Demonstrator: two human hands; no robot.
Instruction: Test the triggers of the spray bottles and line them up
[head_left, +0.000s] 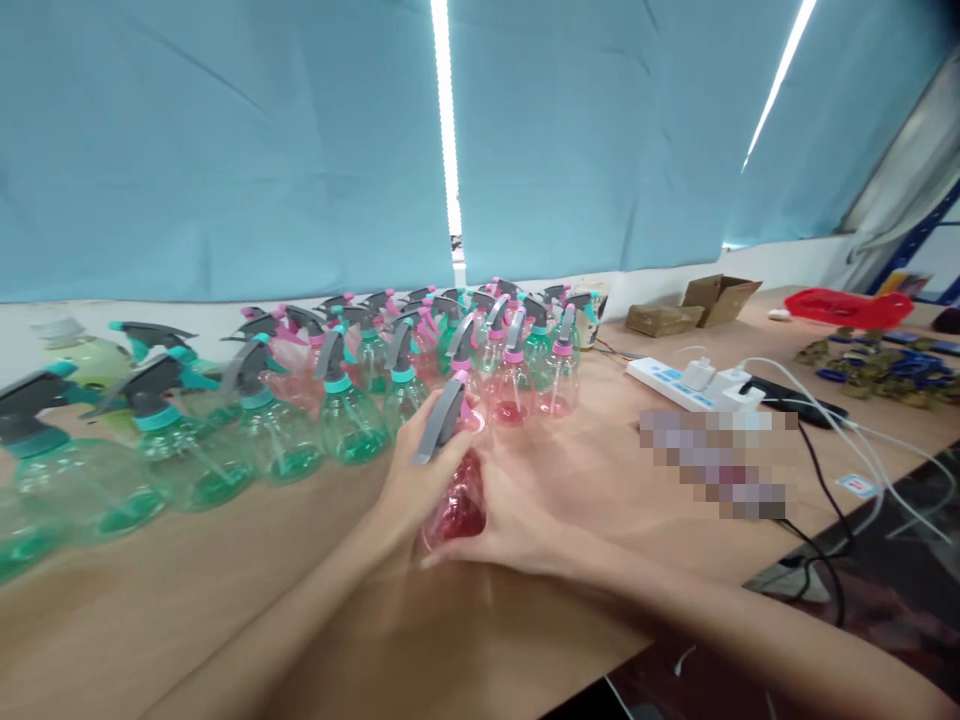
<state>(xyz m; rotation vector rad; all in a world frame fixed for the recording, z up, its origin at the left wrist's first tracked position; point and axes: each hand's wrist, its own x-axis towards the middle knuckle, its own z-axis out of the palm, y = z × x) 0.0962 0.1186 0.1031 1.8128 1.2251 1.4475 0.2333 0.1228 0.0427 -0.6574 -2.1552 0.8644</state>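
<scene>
A pink see-through spray bottle [456, 508] stands near the front of the table, held between both my hands. My left hand [416, 450] is closed round its spray head [441, 420], and the grey lever sticks out above the fingers. Round the bottle's body wraps my right hand [517, 515], its thumb across the near side. Just beyond are other pink spray bottles [512, 390] with grey and pink heads. To the left runs a row of green spray bottles [281, 445] with grey and teal heads. Part of the held bottle's neck is hidden by my fingers.
Right of the bottles lie a white power strip [667, 383] with plugs and cables, and a blurred-out item [709, 465]. Farther back are cardboard boxes [720, 300], a red plastic piece [847, 307] and small metal-and-blue parts [885, 365]. The table's edge cuts across at lower right.
</scene>
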